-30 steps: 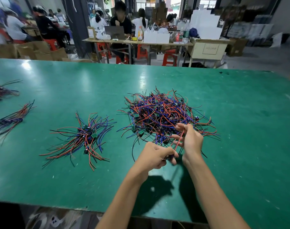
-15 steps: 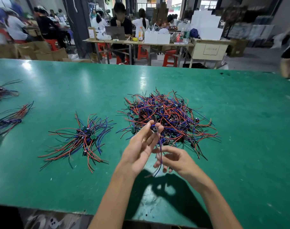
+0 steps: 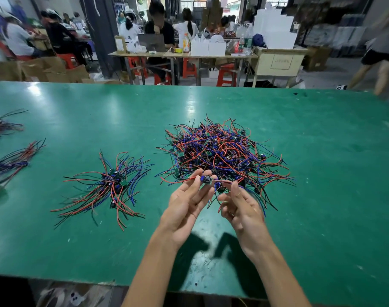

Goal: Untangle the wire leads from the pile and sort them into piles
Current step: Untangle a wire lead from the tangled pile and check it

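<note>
At the far left edge of the frame, two small bundles of leads lie on the green table [image 3: 322, 173]: the upper bundle [image 3: 3, 126] is cut off by the frame edge and too blurred to make out in detail, and the lower bundle [image 3: 14, 161], red, blue and black, also runs out of the picture at its left end. To the right of these, left of centre, the sorted pile [image 3: 110, 185] fans out flat on the table, its small boards clustered at the middle and hard to tell apart. In the centre, above the near table edge, the left hand [image 3: 184, 202] is raised palm up and pinches a small blue board [image 3: 205, 180] between thumb and fingertips; a red lead runs left from the board past the thumb. Just right of it, the right hand [image 3: 240, 207] pinches the red and blue leads coming off the board's other side, its other fingers loosely curled; how far those leads trail below the hand is hard to see. Behind both hands, centre right, sits the big tangled pile [image 3: 220, 149], partly hidden by the fingers. Along the top of the frame, people sit at other tables, blurred, and at the upper right a walking person's legs are cut off.
</note>
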Motion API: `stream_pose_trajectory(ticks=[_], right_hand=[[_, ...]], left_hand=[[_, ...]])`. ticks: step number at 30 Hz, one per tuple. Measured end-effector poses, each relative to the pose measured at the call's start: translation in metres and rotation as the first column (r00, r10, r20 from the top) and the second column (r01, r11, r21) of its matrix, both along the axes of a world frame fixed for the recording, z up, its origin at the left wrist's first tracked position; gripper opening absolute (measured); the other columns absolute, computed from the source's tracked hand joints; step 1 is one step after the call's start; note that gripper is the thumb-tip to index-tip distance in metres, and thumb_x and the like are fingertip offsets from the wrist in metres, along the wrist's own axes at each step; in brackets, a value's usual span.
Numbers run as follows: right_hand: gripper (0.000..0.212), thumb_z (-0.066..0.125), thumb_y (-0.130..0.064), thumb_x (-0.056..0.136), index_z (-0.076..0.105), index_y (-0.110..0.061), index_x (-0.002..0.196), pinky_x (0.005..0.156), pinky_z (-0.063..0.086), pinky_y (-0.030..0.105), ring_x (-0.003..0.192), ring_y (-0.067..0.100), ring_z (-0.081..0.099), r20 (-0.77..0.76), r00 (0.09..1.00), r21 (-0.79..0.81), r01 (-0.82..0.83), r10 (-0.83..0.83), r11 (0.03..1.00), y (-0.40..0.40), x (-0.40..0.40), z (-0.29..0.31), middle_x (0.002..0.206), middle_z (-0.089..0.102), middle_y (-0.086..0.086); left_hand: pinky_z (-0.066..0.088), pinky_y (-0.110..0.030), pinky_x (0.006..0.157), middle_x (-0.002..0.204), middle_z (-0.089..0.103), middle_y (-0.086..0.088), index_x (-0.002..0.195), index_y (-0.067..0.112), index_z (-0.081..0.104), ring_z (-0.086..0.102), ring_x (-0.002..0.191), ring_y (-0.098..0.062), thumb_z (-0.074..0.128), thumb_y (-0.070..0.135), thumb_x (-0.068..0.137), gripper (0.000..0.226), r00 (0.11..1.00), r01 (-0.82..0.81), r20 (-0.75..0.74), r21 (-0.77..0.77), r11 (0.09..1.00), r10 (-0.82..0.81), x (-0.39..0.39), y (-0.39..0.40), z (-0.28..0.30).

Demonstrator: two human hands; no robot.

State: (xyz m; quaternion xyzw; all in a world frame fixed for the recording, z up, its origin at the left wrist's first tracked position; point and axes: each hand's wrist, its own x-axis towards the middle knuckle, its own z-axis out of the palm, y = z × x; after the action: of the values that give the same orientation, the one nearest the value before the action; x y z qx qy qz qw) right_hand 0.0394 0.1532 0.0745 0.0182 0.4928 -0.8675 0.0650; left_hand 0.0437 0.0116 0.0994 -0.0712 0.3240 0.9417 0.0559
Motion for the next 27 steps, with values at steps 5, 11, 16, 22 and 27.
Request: stream_pose_trajectory(ticks=[5,11,16,22,27], right_hand=[[0.024,0.072,-0.043,0.08,0.081,-0.024,0.09,0.057,0.046,0.015,0.058,0.004,0.057,0.052,0.994,0.02,0.099,-0.1,0.995,-0.009,0.004,0.011,0.088,0.076,0.001],[0.016,0.068,-0.028,0.092,0.071,-0.013,0.093,0.06,0.055,0.015,0.071,0.008,0.071,0.029,0.986,0.058,0.16,-0.162,0.985,-0.002,-0.006,0.023,0.089,0.078,0.003],[0.011,0.064,-0.022,0.096,0.063,-0.011,0.095,0.063,0.058,0.018,0.074,0.013,0.075,-0.035,0.987,-0.009,0.156,-0.156,0.988,0.006,-0.015,0.031,0.093,0.079,0.009],[0.013,0.06,-0.016,0.097,0.067,-0.009,0.106,0.067,0.059,0.019,0.075,0.011,0.074,-0.041,0.984,-0.064,0.169,-0.172,0.984,0.01,-0.019,0.027,0.097,0.078,0.007],[0.011,0.062,-0.012,0.098,0.072,-0.009,0.101,0.067,0.058,0.019,0.077,0.01,0.073,-0.065,0.98,0.05,0.192,-0.189,0.98,0.009,-0.019,0.028,0.118,0.073,0.015]], left_hand=[[0.058,-0.025,0.087,0.122,0.072,-0.01,0.116,0.008,0.066,0.072,0.097,-0.014,0.064,0.016,0.087,0.03,0.994,-0.078,-0.086,-0.125,0.989,0.067,0.005,0.012,-0.007],[0.058,-0.025,0.085,0.11,0.075,-0.016,0.102,0.008,0.078,0.074,0.1,-0.022,0.069,0.016,0.082,0.023,0.97,-0.23,-0.131,-0.239,0.943,0.204,0.009,0.014,-0.009],[0.06,-0.026,0.08,0.105,0.076,-0.018,0.1,0.005,0.077,0.076,0.094,-0.025,0.073,0.011,0.079,0.023,0.941,-0.335,-0.113,-0.184,0.924,0.319,0.009,0.006,-0.013],[0.06,-0.022,0.073,0.103,0.077,-0.014,0.114,0.006,0.071,0.077,0.089,-0.019,0.073,0.011,0.079,0.035,0.92,-0.391,0.002,-0.081,0.917,0.392,0.01,-0.01,-0.023],[0.058,-0.022,0.082,0.109,0.075,-0.015,0.135,0.004,0.054,0.073,0.099,-0.018,0.074,0.004,0.086,0.053,0.814,-0.543,0.114,-0.201,0.815,0.57,0.014,-0.025,-0.025]])
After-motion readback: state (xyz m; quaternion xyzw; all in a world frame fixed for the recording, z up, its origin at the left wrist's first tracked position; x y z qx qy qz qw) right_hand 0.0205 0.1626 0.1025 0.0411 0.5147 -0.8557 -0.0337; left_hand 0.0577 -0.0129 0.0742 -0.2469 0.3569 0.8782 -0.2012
